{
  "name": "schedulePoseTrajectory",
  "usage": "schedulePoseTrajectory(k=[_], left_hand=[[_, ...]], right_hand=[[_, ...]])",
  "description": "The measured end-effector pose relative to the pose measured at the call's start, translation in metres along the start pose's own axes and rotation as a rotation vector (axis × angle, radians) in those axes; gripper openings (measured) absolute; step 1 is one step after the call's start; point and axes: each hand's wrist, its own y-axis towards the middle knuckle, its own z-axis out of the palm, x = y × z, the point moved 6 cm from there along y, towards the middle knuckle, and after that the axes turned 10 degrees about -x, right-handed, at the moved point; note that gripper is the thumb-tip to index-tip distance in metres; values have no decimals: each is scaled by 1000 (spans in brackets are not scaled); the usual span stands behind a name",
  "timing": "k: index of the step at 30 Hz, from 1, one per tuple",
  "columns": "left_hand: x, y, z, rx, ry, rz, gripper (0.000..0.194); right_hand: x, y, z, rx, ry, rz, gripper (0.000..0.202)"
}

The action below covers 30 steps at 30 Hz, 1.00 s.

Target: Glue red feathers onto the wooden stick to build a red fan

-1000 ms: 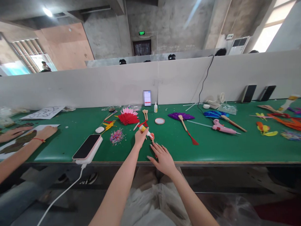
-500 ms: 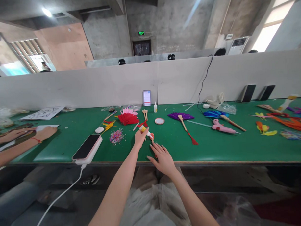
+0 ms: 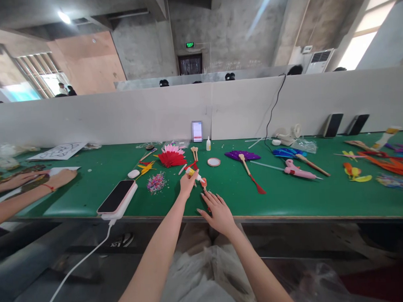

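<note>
The person's left hand (image 3: 187, 186) pinches a small white plastic bottle with a yellow label (image 3: 190, 171) between thumb and fingers, its nozzle tilted down at a small orange-red piece with a pale stem (image 3: 204, 182). That piece lies close to the desk's near edge, about midway along it. The right hand (image 3: 219, 212) is palm down, fingers slightly spread and thumb apart, fingertips at the stem; whether they press on it cannot be told.

Farther from the near edge, a round white dish with a reddish-brown rim (image 3: 213, 161) lies beyond the hands. Toward the desk's left end are a pile of multicoloured small bits (image 3: 156, 183) and a pink-and-red pleated fan shape (image 3: 171, 156); toward the right end, a purple fan shape with a wooden handle and red tassel (image 3: 242, 155). At the far edge, a slim white bottle with a pointed tip (image 3: 208, 144) stands upright on the green-topped desk (image 3: 272, 197).
</note>
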Motion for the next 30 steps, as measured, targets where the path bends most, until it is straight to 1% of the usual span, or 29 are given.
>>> schedulePoseTrajectory(k=[2, 6, 8, 18, 26, 30], left_hand=[[1, 1, -1, -11, 0, -5, 39], [5, 5, -8, -114, -14, -24, 41], [6, 6, -9, -133, -27, -23, 40], [8, 7, -5, -104, -48, -8, 40], [8, 4, -2, -45, -18, -5, 37], [6, 4, -4, -64, -22, -8, 37]], right_hand=[[0, 0, 0, 5, -2, 0, 55], [0, 0, 0, 1, 2, 0, 55], [0, 0, -1, -3, 7, -1, 55], [0, 0, 0, -11, 14, -6, 55], [0, 0, 0, -7, 2, -2, 54], [0, 0, 0, -6, 2, 1, 54]])
